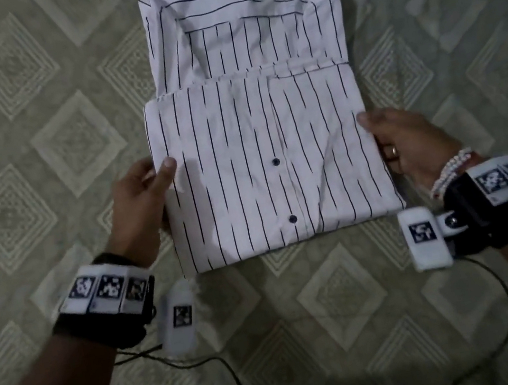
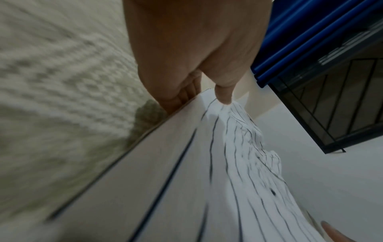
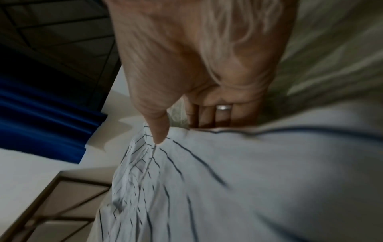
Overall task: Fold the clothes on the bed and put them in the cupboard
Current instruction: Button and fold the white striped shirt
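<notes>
A white shirt [image 1: 261,164] with thin dark stripes and dark buttons lies partly folded on the bed, its near half doubled over and the collar end stretching away from me. My left hand [image 1: 141,195] grips the folded part's left edge, thumb on top and fingers underneath. My right hand [image 1: 406,141] grips the right edge the same way, a ring on one finger. In the left wrist view the left hand's thumb [image 2: 222,95] presses the shirt [image 2: 228,180]. In the right wrist view the right hand's thumb [image 3: 157,131] pins the shirt [image 3: 248,180], fingers tucked below.
The bedspread [image 1: 31,129] is pale green-grey with a raised diamond pattern and surrounds the shirt on all sides. Cables [image 1: 230,373] trail from the wrist cameras across the near bedspread. A blue curtain [image 2: 311,32] and a dark window grille [image 2: 342,98] stand beyond the bed.
</notes>
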